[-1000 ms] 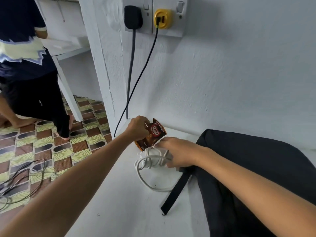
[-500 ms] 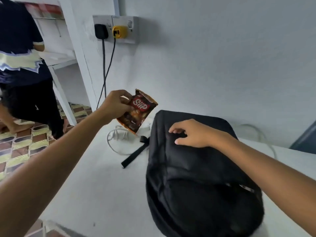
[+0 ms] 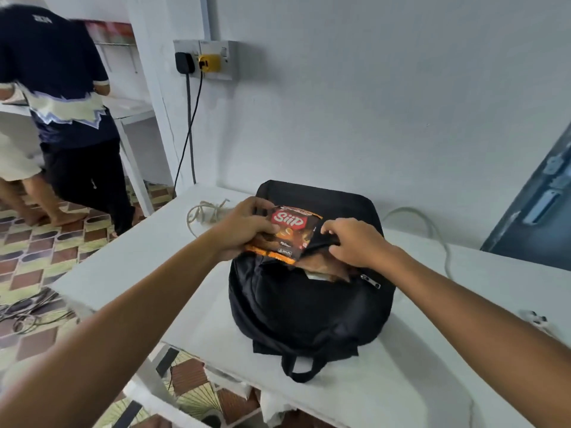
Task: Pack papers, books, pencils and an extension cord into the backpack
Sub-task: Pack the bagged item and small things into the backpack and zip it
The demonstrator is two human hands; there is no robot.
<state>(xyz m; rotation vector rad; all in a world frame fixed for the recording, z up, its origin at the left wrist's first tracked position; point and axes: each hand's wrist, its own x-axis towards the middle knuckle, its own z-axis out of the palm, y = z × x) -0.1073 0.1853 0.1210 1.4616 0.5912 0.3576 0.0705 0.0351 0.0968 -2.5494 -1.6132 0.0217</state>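
Meanwhile, the soft black fabric backpack (image 3: 309, 304) lay flat on the smooth white table (image 3: 129, 267), where the left hand (image 3: 244, 230) gripped a glossy rectangular snack packet (image 3: 285, 234) over its open zipper and the right hand (image 3: 355, 242) pinched the opening's far edge, with the coiled white cord (image 3: 204, 211) at far left.

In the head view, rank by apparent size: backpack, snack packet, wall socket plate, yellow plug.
1. backpack
2. snack packet
3. wall socket plate; it hangs farther from the camera, so its rank against the packet is unsure
4. yellow plug
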